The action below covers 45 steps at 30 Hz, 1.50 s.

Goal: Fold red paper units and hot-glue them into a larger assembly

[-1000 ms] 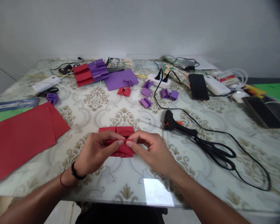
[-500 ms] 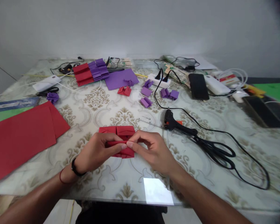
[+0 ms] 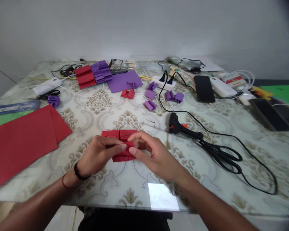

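A folded sheet of red paper (image 3: pixel 124 157), with raised creases, lies on the table in front of me. My left hand (image 3: pixel 101 152) pinches a fold of it between thumb and index finger. On its right side, my right hand (image 3: pixel 154 154) has its thumb and index finger apart, the thumb tip close to or against the fold. Both hands cover parts of the paper. To the right lie a black glue gun (image 3: pixel 175 123) and black-handled scissors (image 3: pixel 221 157). Just beyond the paper is a clear ruler (image 3: pixel 154 125).
Large red sheets (image 3: pixel 21 141) lie at left. Small purple folded pieces (image 3: pixel 150 105) and a small red folded piece (image 3: pixel 128 93) sit farther back. Behind them are a white power strip (image 3: pixel 162 82), a phone (image 3: pixel 204 89) and a purple sheet (image 3: pixel 125 81). A black cord (image 3: pixel 233 137) loops across the right side.
My right thumb and index finger have parted from their pinch on the red fold. My left hand keeps its pinch, and the fold now leans flatter.
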Tool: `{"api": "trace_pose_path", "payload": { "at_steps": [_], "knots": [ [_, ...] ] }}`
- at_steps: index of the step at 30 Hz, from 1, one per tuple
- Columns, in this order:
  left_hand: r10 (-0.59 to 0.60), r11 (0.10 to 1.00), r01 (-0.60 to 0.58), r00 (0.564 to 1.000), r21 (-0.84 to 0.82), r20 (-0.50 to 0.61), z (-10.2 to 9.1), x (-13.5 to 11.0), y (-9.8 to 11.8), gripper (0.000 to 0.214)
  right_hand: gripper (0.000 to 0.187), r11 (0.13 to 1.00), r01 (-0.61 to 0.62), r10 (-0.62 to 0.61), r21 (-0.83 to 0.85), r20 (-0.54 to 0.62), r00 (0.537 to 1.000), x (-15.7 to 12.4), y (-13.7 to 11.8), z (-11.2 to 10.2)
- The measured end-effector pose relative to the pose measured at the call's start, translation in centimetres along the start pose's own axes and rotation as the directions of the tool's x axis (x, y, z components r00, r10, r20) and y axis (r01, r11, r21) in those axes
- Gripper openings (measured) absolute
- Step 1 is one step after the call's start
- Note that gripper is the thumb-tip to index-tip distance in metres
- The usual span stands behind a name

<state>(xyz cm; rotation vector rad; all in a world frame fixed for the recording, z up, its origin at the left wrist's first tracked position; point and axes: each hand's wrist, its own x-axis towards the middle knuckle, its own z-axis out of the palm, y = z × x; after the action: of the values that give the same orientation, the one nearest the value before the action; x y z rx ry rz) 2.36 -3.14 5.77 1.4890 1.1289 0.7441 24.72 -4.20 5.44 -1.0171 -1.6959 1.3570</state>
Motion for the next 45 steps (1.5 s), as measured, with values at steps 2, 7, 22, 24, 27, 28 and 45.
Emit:
{"api": "trace_pose_path", "payload": {
  "at_steps": [2, 7, 22, 24, 27, 28, 45],
  "knots": [
    [-0.037, 0.999, 0.037, 0.998, -0.011, -0.055, 0.0, 0.1, 0.0, 0.03, 0.031, 0.998, 0.017, -0.018, 0.056, 0.018, 1.0, -0.2, 0.2, 0.2],
    [-0.034, 0.995, 0.036, 0.999, -0.097, 0.019, -0.1, 0.3, -0.1, 0.034, 0.024, 0.998, 0.007, -0.004, 0.061, -0.056, 0.998, -0.4, 0.7, 0.5],
    [0.025, 0.999, -0.021, 0.996, -0.046, 0.082, 0.3, 0.4, -0.5, 0.046, 0.028, 0.989, -0.145, 0.145, -0.008, -0.05, 0.988, 0.2, 0.4, 0.0],
    [0.017, 0.999, -0.013, 0.995, -0.035, 0.096, 0.3, 0.4, -0.4, 0.044, 0.035, 0.988, -0.144, 0.142, -0.057, -0.048, 0.989, 0.3, 0.4, -0.1],
    [-0.044, 0.999, 0.047, 0.987, -0.011, 0.153, 0.2, 0.4, -0.1, 0.032, 0.035, 0.982, -0.144, 0.137, -0.126, -0.066, 0.988, 0.2, 0.4, -0.1],
    [-0.06, 0.998, 0.061, 0.984, 0.001, 0.166, 0.2, 0.4, 0.0, 0.031, 0.035, 0.979, -0.149, 0.141, -0.137, -0.071, 0.988, 0.2, 0.4, -0.1],
    [0.013, 0.999, -0.014, 0.999, 0.04, 0.036, 0.3, 0.2, 0.5, 0.058, 0.04, 0.99, -0.143, 0.144, 0.016, -0.047, 0.988, 0.2, 0.4, -0.1]
  ]
}}
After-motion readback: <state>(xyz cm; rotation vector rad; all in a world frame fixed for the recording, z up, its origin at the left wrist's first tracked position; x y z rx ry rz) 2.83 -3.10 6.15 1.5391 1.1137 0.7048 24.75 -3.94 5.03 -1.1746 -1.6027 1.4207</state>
